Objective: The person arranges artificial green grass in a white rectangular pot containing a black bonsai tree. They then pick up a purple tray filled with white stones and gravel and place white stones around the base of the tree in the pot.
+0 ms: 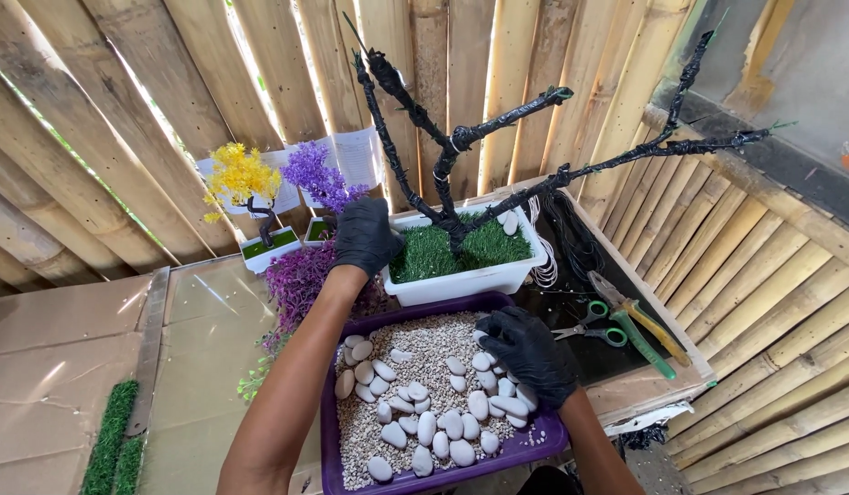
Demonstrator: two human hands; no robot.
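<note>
Bamboo slats wall (122, 101) my cardboard-topped table (58, 367). My gloved left hand (365, 236) grips the corner of a white planter (461, 280) holding fake grass and a black-wrapped wire tree (447, 151). My right hand (527, 353) (fingers curled) closes on white stones (424, 426) in the purple gravel tray (534, 447), just beside the planter.

Counts on the counter

Two black-gloved hands (365, 236); one purple plastic tray (328, 431); three white rectangular pots (461, 280), at 12 o'clock; one green-handled scissors (594, 325); one pliers (640, 330).
</note>
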